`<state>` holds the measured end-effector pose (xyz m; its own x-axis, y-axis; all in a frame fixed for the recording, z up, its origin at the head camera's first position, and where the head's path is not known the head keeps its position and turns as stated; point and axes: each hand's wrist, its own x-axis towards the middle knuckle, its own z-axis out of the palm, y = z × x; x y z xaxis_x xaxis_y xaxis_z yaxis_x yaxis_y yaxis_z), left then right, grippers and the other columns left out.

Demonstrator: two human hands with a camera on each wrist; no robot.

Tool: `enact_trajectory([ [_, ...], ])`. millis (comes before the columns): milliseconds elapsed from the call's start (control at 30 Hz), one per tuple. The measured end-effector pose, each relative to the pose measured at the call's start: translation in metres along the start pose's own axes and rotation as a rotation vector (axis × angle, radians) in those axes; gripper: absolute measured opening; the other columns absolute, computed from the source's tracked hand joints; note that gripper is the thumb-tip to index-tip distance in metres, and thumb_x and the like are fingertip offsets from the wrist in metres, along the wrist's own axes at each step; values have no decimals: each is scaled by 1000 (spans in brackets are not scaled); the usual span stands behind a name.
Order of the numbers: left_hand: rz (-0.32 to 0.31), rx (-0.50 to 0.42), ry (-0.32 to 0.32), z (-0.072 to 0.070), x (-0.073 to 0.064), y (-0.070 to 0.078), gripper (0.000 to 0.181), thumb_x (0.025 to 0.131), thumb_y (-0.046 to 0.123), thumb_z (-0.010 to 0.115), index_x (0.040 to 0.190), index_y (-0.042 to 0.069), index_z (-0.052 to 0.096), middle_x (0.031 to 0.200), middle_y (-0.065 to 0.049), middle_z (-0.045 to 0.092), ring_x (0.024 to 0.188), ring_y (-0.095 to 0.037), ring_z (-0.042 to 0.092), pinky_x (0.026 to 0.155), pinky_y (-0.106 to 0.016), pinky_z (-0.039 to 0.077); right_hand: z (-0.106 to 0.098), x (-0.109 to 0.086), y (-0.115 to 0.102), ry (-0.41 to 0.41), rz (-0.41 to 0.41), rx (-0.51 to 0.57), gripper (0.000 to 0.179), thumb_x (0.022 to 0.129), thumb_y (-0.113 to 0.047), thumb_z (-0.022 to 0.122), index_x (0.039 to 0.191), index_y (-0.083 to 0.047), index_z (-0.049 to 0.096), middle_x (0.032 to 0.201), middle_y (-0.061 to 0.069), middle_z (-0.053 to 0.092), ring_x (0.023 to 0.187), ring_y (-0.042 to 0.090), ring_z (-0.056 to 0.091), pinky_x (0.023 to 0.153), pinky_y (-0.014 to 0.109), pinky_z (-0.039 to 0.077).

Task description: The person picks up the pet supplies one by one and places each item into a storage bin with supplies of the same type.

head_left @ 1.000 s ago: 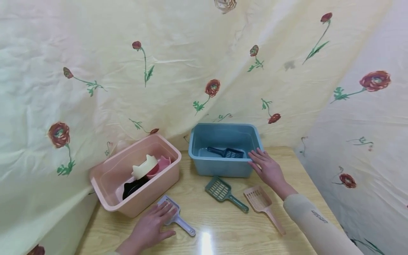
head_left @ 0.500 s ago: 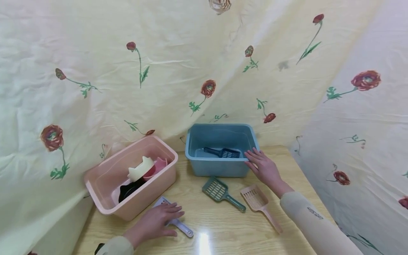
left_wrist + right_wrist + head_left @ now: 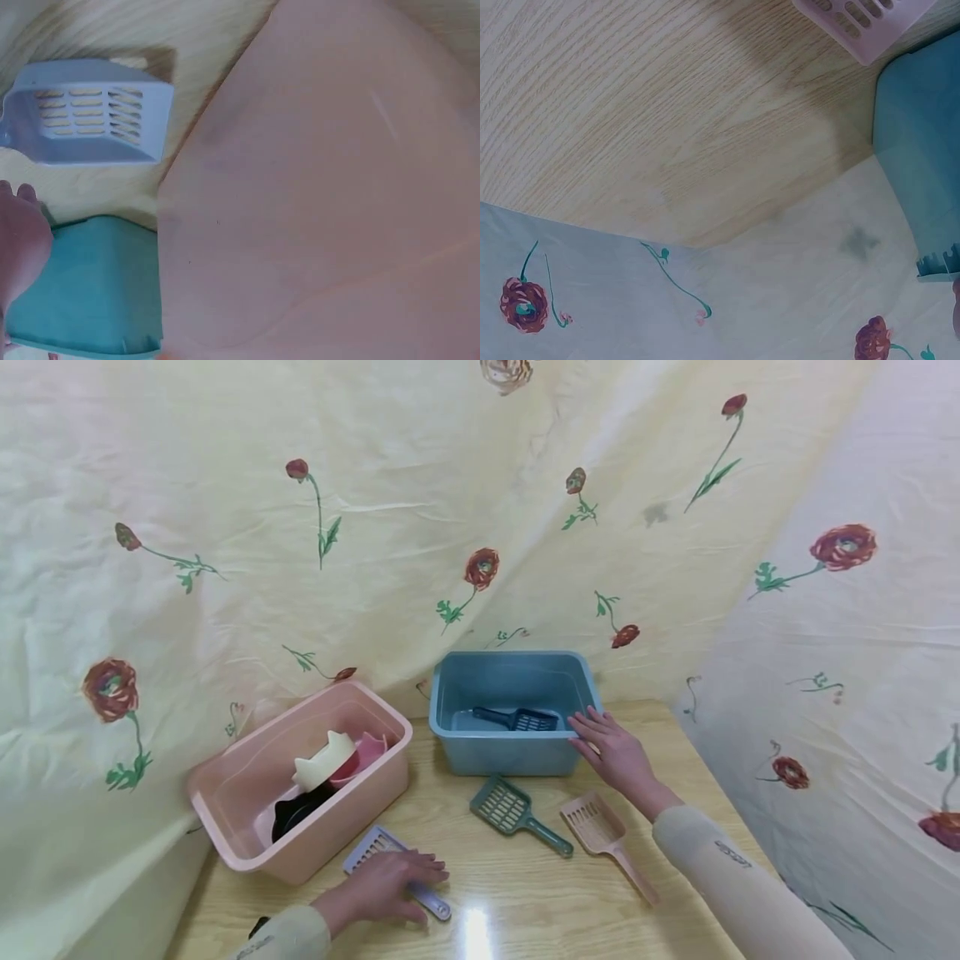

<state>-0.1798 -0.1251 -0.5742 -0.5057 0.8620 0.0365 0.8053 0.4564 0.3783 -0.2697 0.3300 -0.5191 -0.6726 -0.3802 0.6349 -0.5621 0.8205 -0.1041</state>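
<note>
In the head view, my left hand (image 3: 386,885) hovers over or touches the handle of a lavender litter scoop (image 3: 371,845), its fingers stretched out. The scoop lies on the table, and its slotted head shows in the left wrist view. My right hand (image 3: 615,756) rests on the front right corner of a blue bin (image 3: 510,756), fingers straight. Inside that bin lies a dark navy litter scoop (image 3: 517,718). On the table in front are a dark green scoop (image 3: 502,806) and a pinkish-beige scoop (image 3: 596,825). Whether the left fingertips touch the handle is hidden.
A pink bin (image 3: 337,827) stands at an angle on the left. It holds a cream cat-eared piece (image 3: 324,762), a pink one (image 3: 367,753) and a black one (image 3: 300,806). Floral cloth (image 3: 375,568) hangs behind the wooden table (image 3: 540,902).
My left hand has slid right from the lavender scoop's head to over its handle, uncovering the slots. The right hand stays at the blue bin's corner. The head view has turned slightly right.
</note>
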Motion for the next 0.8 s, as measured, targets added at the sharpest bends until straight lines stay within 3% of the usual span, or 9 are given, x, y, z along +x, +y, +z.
enact_trajectory([
  [367,107,5,12,7,9,-4,42,82,33,92,122,22,81,124,6,78,116,-8,73,96,-26,59,-1,1,0,-12,16,-16,49,84,-9,87,130,4,74,127,24,74,126,47,67,108,65,50],
  [633,16,-35,-29,20,14,-4,29,84,26,90,113,26,84,106,15,81,94,7,70,84,-15,54,-5,3,-3,-56,32,-24,48,87,-10,86,131,4,74,128,24,73,128,46,66,109,64,50],
  [800,-52,-83,-28,15,16,-2,26,85,23,90,110,24,85,103,14,81,93,4,71,83,-18,56,-7,4,-5,-95,57,-29,47,90,-14,84,132,2,73,131,22,73,130,45,65,111,62,48],
])
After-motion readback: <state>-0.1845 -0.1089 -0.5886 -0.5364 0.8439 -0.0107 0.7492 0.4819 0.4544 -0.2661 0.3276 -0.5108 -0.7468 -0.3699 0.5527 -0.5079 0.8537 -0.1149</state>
